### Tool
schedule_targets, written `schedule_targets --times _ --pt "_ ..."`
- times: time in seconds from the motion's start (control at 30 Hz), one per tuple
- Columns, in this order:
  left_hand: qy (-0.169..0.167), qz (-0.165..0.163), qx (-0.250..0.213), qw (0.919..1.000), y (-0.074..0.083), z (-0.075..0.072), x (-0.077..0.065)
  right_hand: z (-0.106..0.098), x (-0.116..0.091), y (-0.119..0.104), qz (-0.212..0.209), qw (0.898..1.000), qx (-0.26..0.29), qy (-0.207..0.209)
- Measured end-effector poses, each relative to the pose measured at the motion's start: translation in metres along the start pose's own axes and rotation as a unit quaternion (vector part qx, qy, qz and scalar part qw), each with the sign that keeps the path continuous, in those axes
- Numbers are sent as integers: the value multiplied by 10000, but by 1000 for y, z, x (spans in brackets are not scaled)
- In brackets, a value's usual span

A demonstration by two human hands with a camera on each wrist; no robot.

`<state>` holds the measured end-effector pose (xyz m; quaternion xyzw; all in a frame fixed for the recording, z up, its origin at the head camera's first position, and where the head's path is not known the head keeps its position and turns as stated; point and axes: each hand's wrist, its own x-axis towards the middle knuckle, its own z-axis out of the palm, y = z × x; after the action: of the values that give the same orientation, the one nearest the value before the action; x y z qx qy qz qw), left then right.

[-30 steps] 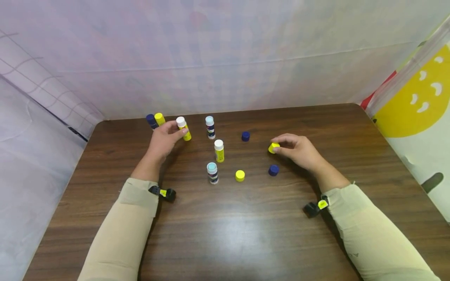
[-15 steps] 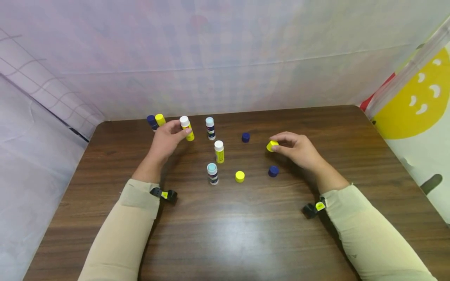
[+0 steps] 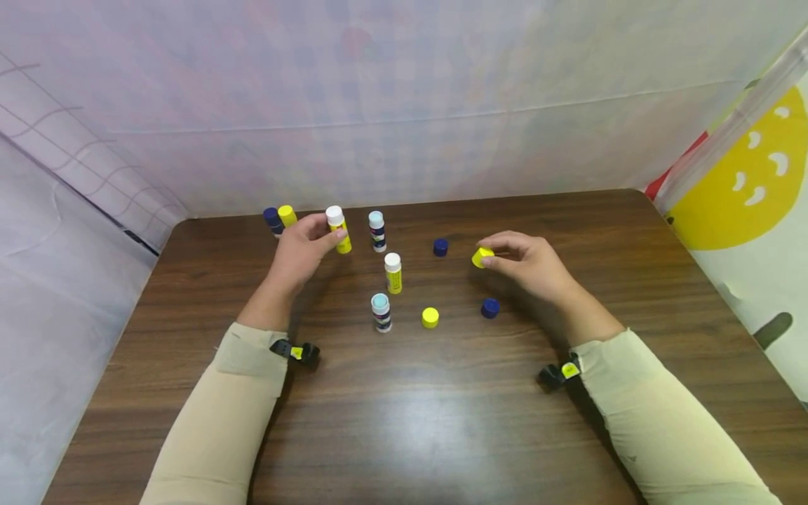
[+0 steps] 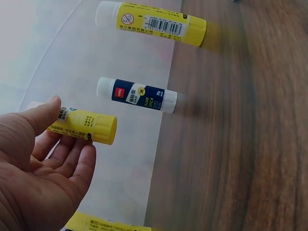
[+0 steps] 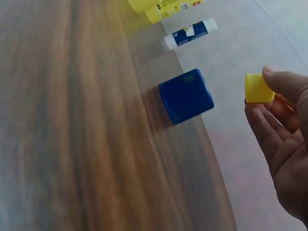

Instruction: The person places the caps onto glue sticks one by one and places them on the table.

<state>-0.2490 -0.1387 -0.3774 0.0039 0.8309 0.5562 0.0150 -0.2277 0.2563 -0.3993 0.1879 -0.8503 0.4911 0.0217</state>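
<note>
My left hand grips a yellow glue stick between thumb and fingers; its cap is off and the white top shows. On the right, my right hand pinches a yellow cap, tilted, above the table. Between the hands stand three uncapped glue sticks: a navy one at the back, a yellow one in the middle and another navy one in front. In the left wrist view the held stick's yellow base points away from the palm.
A yellow cap and two navy caps, one farther back and one nearer, lie on the brown table. Behind the left hand stand a navy-capped stick and a yellow-capped stick. A pale curtain hangs behind.
My left hand has shifted slightly right with the yellow glue stick. The right hand has moved a little left and back with the yellow cap, and both keep their hold.
</note>
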Motion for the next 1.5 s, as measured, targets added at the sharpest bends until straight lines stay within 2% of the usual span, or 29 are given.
schedule_targets --times 0.2,0.53,0.87,1.5 --pt "-33 114 -149 9998 6 2 -3 2 3 -8 -79 9999 67 -11" --pt "-115 279 72 9995 14 6 -7 5 6 -21 -112 9998 167 18" --pt "26 536 222 9983 21 10 -12 4 3 -29 -36 9992 396 77" --pt "-125 751 233 9968 34 15 -21 9 -2 -46 -262 9967 758 86"
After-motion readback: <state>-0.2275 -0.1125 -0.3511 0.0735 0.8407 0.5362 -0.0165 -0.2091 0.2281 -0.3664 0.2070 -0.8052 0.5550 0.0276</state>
